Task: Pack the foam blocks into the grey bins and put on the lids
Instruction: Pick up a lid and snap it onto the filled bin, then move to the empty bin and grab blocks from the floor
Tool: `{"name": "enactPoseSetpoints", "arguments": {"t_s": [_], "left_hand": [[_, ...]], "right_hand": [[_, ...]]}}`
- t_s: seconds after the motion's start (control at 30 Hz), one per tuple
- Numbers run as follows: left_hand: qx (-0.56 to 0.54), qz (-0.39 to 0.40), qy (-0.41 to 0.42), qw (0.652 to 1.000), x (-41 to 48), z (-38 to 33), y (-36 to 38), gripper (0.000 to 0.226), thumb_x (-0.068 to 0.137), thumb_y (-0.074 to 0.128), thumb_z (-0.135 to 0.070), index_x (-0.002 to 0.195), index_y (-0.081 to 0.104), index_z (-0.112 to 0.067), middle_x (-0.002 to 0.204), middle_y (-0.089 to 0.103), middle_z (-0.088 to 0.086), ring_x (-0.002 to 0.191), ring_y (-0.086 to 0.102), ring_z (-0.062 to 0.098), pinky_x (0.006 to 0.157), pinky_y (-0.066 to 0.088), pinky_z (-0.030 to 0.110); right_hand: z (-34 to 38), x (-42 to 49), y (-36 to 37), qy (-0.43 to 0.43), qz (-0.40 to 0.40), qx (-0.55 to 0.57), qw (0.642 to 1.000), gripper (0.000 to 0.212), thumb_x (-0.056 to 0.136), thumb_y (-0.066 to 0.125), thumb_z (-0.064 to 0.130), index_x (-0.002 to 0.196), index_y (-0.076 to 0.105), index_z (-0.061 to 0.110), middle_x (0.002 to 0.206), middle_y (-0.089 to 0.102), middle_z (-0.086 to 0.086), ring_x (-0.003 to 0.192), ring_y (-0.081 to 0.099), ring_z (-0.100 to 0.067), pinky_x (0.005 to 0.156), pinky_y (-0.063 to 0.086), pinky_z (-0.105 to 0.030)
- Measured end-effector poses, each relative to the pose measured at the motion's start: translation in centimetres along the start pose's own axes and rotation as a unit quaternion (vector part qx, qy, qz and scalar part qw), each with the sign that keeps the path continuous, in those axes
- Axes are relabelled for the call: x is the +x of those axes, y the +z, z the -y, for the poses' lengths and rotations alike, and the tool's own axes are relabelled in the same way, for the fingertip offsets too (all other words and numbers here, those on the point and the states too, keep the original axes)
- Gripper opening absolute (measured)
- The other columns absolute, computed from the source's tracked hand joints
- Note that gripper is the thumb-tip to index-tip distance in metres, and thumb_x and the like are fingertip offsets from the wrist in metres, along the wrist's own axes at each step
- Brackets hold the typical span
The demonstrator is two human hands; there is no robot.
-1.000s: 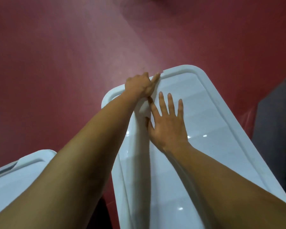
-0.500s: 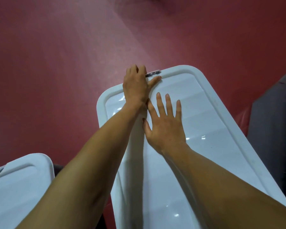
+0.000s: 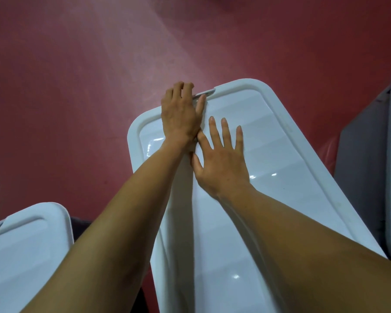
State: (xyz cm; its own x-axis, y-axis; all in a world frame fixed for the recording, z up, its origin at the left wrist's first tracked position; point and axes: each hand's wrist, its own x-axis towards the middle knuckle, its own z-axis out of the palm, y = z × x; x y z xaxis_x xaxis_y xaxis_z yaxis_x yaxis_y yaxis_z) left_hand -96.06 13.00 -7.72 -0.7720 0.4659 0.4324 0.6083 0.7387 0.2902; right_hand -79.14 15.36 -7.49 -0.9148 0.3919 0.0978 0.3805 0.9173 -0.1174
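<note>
A long white lid lies on top of a bin that is hidden beneath it. My left hand is at the lid's far edge, with its fingers curled over the rim and its thumb lying on top. It sits next to a small grey clip. My right hand lies flat on the lid just behind the left, fingers straight and spread, pressing down. No foam blocks are in view.
A second white lid sits on another bin at the lower left. An open grey bin stands at the right edge, close to the lidded one. Red floor surrounds everything.
My left hand has slid over the far rim and its fingers now hook down over the edge, uncovering the grey clip. My right hand stays flat on the lid.
</note>
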Motion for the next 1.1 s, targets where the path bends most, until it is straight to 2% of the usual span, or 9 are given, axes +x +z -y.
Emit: {"name": "enactPoseSetpoints", "arguments": {"t_s": [0.07,0.17,0.27,0.43,0.6,0.77,0.87,0.97,1.1], "left_hand": [[0.010,0.019,-0.031,0.999,-0.6,0.3,-0.3,0.049,0.100,0.038,-0.049,0.137,0.050,-0.018,0.136,0.055,0.003,0.122,0.050,0.024,0.108,0.041,0.040],[0.047,0.083,-0.050,0.994,-2.2,0.8,-1.1,0.059,0.103,0.025,-0.049,0.155,0.029,-0.022,0.159,0.034,0.006,0.146,0.030,0.029,0.123,0.019,0.045],[0.069,0.135,-0.079,0.985,-4.7,1.1,-2.5,0.060,0.104,0.016,-0.052,0.160,0.009,-0.032,0.167,0.011,0.005,0.154,0.007,0.029,0.125,0.004,0.049],[0.090,0.201,-0.067,0.973,-9.1,1.9,-5.7,0.061,0.103,0.007,-0.055,0.159,-0.006,-0.033,0.167,-0.012,0.002,0.153,-0.013,0.028,0.124,-0.001,0.053],[0.111,0.244,-0.060,0.961,-12.8,0.4,-8.2,0.061,0.104,0.004,-0.055,0.157,-0.015,-0.034,0.166,-0.018,0.004,0.152,-0.017,0.030,0.123,-0.007,0.053],[0.137,0.320,0.024,0.937,-13.5,-3.2,-11.7,0.061,0.104,0.007,-0.055,0.157,-0.016,-0.034,0.167,-0.016,0.005,0.152,-0.015,0.034,0.122,-0.004,0.056],[0.105,0.331,0.046,0.937,-12.8,-6.7,-14.6,0.063,0.103,0.011,-0.058,0.156,-0.017,-0.037,0.167,-0.013,0.004,0.153,-0.010,0.034,0.122,-0.001,0.055],[0.089,0.348,0.074,0.930,-12.3,-10.5,-18.2,0.065,0.103,0.015,-0.059,0.156,-0.016,-0.038,0.168,-0.006,0.004,0.153,-0.003,0.035,0.122,0.002,0.056],[0.149,0.420,0.131,0.885,-11.7,-15.8,-22.7,0.071,0.100,0.022,-0.066,0.154,-0.016,-0.043,0.168,-0.004,0.003,0.153,-0.002,0.036,0.121,0.003,0.058]], "right_hand": [[0.0,0.0,0.1,0.001,-0.004,0.001,1.000,0.067,0.098,0.018,0.061,0.155,0.028,0.028,0.166,0.011,-0.009,0.153,0.002,-0.034,0.118,0.004,-0.061],[0.0,0.1,0.2,0.004,-0.001,0.002,1.000,0.070,0.097,0.014,0.064,0.157,0.021,0.028,0.166,0.009,-0.009,0.153,0.002,-0.034,0.118,0.003,-0.061],[0.0,-0.2,0.2,-0.004,0.013,-0.010,1.000,0.073,0.097,0.009,0.064,0.159,0.009,0.027,0.166,0.004,-0.010,0.153,-0.002,-0.035,0.117,0.003,-0.062],[-0.6,-0.3,-1.0,-0.028,0.065,-0.009,0.997,0.076,0.094,0.002,0.069,0.158,-0.006,0.029,0.166,-0.010,-0.009,0.152,-0.011,-0.036,0.117,-0.003,-0.062],[-0.4,-4.0,-2.4,-0.035,0.117,-0.014,0.992,0.073,0.097,0.002,0.065,0.156,-0.018,0.025,0.163,-0.024,-0.009,0.149,-0.022,-0.033,0.118,-0.006,-0.059],[-2.6,-4.7,-6.7,-0.093,0.225,-0.014,0.970,0.073,0.101,0.018,0.060,0.158,-0.009,0.023,0.166,-0.013,-0.007,0.153,-0.011,-0.028,0.121,-0.002,-0.056],[-4.5,-6.3,-10.5,-0.110,0.204,-0.075,0.970,0.077,0.100,0.029,0.058,0.159,-0.003,0.021,0.166,-0.009,-0.008,0.153,-0.006,-0.029,0.122,0.001,-0.056],[-6.0,-9.1,-14.3,-0.057,0.204,-0.096,0.973,0.076,0.102,0.040,0.048,0.159,-0.002,0.019,0.165,-0.012,-0.010,0.153,-0.009,-0.030,0.122,-0.001,-0.055],[-7.3,-12.8,-19.7,-0.007,0.201,-0.112,0.973,0.078,0.100,0.044,0.039,0.159,-0.002,0.017,0.165,-0.011,-0.012,0.153,-0.008,-0.030,0.121,-0.001,-0.056]]}}
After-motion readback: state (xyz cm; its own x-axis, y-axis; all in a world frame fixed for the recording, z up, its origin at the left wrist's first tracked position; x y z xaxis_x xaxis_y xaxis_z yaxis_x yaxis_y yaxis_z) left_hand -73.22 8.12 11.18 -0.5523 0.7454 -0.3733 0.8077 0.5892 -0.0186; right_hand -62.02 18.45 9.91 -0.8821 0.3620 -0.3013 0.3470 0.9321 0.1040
